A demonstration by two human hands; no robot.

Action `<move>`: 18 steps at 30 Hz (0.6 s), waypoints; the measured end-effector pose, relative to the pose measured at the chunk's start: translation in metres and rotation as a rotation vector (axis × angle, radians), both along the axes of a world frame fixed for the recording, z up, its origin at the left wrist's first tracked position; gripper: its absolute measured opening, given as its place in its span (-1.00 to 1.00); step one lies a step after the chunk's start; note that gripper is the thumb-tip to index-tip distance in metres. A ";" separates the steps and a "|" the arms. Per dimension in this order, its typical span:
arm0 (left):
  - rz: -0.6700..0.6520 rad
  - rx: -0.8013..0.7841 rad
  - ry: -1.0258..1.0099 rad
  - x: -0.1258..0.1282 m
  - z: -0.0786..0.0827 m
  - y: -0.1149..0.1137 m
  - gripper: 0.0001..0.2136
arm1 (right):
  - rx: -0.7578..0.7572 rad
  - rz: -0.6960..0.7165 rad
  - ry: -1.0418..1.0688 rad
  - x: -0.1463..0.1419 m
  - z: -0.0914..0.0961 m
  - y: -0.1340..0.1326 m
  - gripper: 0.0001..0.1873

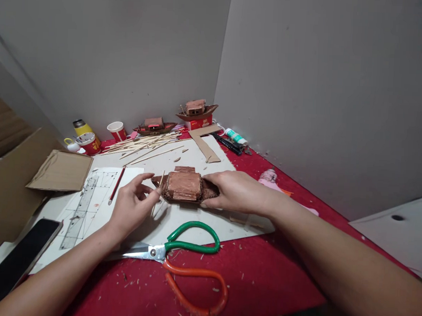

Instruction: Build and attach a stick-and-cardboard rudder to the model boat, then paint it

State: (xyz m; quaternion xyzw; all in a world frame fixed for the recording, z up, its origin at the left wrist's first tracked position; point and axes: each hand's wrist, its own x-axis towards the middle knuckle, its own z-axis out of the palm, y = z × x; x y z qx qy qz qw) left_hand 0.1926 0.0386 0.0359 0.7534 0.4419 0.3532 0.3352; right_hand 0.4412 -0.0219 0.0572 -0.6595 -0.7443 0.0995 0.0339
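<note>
I am remotely viewing the model boat (184, 186) between hands, mid worktop (262, 272): right hand (235, 190) pinching one end, left hand (134, 203) curling by a stick (162, 178) (grip: cannot tell), cups (93, 146) standing toward the far edge, contents unclear.

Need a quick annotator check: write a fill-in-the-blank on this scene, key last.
The large silver-bladed scissors have one orange and one ____ handle.
Behind the brown, canopied model boat in the right hand stand ____ similar boats.
The higher boat sits on a small rectangular box coloured ____.

Missing words: green; two; red.
</note>
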 end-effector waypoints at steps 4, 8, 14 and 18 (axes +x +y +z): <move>0.074 0.001 -0.143 -0.010 0.009 0.009 -0.55 | 0.000 -0.006 0.024 0.003 0.000 0.003 -0.66; 0.168 -0.016 -0.343 -0.018 0.010 0.025 -0.59 | 0.018 -0.018 0.076 0.010 -0.003 0.007 -0.64; 0.253 -0.181 -0.455 -0.023 -0.001 0.042 -0.67 | 0.006 -0.005 0.192 0.020 -0.009 0.013 -0.62; 0.268 -0.213 -0.462 -0.024 -0.006 0.044 -0.70 | 0.002 0.014 0.178 0.022 -0.013 0.015 -0.58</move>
